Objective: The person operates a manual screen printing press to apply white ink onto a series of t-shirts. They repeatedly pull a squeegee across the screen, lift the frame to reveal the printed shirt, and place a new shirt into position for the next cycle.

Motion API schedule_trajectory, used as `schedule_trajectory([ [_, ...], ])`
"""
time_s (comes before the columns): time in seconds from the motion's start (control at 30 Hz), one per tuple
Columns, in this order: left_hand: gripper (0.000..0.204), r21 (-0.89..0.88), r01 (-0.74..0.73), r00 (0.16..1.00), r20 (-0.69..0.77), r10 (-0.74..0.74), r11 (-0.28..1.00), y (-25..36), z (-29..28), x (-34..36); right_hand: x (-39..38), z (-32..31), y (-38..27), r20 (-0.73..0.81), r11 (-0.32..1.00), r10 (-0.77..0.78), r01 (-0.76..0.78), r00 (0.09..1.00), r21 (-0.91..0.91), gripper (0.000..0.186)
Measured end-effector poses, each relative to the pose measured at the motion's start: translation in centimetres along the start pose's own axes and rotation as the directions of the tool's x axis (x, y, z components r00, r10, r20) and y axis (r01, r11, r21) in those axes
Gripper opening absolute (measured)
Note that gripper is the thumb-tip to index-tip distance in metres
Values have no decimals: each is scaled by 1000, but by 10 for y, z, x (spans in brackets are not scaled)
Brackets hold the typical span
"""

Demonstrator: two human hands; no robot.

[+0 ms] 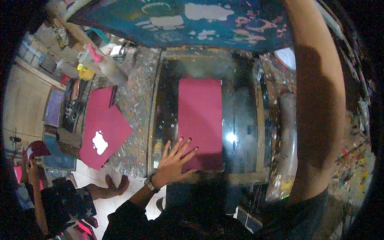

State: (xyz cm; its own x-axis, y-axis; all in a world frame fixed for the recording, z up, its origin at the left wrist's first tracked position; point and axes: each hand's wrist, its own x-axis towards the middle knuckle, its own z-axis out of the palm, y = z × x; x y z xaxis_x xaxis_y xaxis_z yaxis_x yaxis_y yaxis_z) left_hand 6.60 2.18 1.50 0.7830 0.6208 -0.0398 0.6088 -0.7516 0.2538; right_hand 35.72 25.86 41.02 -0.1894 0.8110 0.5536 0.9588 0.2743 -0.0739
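Note:
A maroon rectangular sheet (201, 116) lies flat on a dark glass tabletop (242, 120). My left hand (175, 162) rests with spread fingers on its lower left part and on the glass beside it; a watch (151, 185) is on the wrist. My right arm (320, 100) reaches up along the right side, and its hand is beyond the upper edge. Above the far edge of the glass is a raised blue screen-printing screen (208, 30) with pale blotches and shapes in it.
Left of the glass, maroon pieces (102, 120), one with a white blotch print, lie on a stained worktop (138, 100). Behind them stand a grey container (106, 68) and a yellow one (85, 72). At lower left another person's hand (32, 166) holds a maroon piece.

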Motion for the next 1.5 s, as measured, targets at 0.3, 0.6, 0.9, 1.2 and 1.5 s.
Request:
schedule_trajectory([
  [0.3, 74, -8, -31, 995, -94, 30, 1000, -1, 8, -2, -50, -27, -44, 101, 971, 238, -233, 966, -59, 90],
  [0.6, 78, -513, -85, 857, -475, -199, 854, 8, -52, -13, -161, 30, -89, -159, 977, 38, -70, 987, -204, 76],
  [0.9, 37, -996, -64, 576, 14, -817, -62, 1, 8, -48, -330, 143, -109, 547, 991, 90, -131, 832, 36, 44],
  [1.2, 22, -973, -134, 586, -233, -776, 190, -6, 60, -57, -333, 221, -78, 466, 997, 19, 17, 885, -73, 41],
  [1.5, 31, -975, 166, 587, 219, -780, -148, -16, 6, -56, -250, 266, -17, 370, 999, -6, 24, 929, -45, 39],
])
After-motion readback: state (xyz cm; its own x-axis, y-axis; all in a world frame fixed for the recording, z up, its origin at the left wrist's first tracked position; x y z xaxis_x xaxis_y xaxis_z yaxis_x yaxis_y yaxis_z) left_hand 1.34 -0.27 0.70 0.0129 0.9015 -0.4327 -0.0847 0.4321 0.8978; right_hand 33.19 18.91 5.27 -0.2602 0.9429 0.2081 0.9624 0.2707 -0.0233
